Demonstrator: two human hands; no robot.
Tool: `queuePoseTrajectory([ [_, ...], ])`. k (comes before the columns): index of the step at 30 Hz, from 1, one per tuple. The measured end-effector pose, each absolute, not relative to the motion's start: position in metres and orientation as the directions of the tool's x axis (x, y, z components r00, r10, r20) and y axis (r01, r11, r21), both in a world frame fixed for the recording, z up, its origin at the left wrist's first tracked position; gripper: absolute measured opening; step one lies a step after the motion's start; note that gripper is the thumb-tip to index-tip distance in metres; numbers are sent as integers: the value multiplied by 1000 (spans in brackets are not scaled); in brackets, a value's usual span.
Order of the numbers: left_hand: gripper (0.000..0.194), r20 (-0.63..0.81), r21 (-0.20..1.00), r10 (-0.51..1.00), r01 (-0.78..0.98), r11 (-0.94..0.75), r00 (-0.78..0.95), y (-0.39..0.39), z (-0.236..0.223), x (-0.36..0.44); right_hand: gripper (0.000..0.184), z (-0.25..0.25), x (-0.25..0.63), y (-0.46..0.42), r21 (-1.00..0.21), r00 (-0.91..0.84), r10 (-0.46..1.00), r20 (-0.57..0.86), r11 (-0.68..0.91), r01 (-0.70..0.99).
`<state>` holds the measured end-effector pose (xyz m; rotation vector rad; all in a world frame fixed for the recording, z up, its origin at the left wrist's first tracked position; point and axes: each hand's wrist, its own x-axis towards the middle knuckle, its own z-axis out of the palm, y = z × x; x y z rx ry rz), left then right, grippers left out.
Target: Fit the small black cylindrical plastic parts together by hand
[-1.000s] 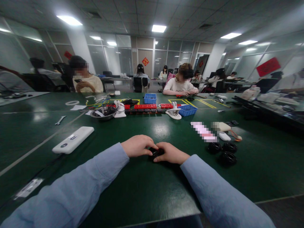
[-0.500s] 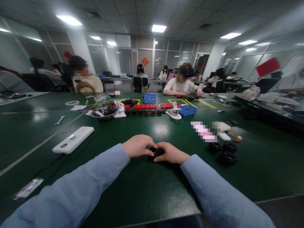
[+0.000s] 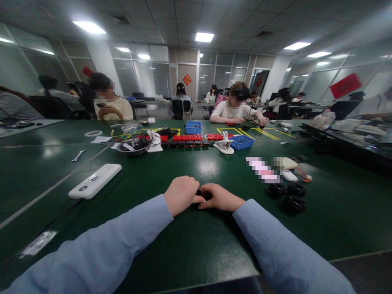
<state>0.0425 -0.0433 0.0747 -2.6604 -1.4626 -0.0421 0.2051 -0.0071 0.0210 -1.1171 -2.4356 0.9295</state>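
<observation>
At the table's middle, both hands meet around a small black wheel (image 3: 208,195), which they mostly cover. My right hand (image 3: 223,197) grips it from the right, thumb at the near side and fingers curled over the far side. From the left, my left hand (image 3: 183,195) is closed against it, fingers folded and thumb along the near edge. Whether the left fingertips pinch a smaller part is hidden. Three similar black wheels, one of them the nearest wheel (image 3: 294,203), lie to the right of my right forearm.
On the left are a white power bank (image 3: 95,181) with a cable and a wrench (image 3: 79,156). Ahead stand a metal bowl (image 3: 133,152) of black parts, red blocks (image 3: 187,137), a white clip stand (image 3: 225,146) and a blue bin (image 3: 241,142). Co-workers sit across the table.
My left hand has rolled over and its fingers have folded in closer at the wheel. My right hand has stayed in place around it.
</observation>
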Motion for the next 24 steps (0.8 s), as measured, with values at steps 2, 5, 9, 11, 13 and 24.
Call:
queuePoseTrajectory([
  [2,60,92,-125,882,884,-450,462,-48,75,49,27,23,204,-8,-653,-652,758,8,498,571],
  [5,73,107,-170,923,922,-348,369,-52,80,53,26,25,204,-9,-621,-650,760,13,516,590],
  [9,73,131,-127,928,934,-334,350,-48,85,45,25,23,206,-9,-639,-655,755,30,518,568],
  [11,64,155,-65,893,907,-417,422,-41,85,36,29,21,207,-8,-668,-661,750,22,503,549],
  [13,49,156,31,824,831,-555,544,-33,84,28,31,19,208,-7,-674,-656,755,22,496,548],
  [24,31,13,250,560,539,-804,829,-14,82,15,34,21,207,-9,-696,-657,753,24,484,530],
])
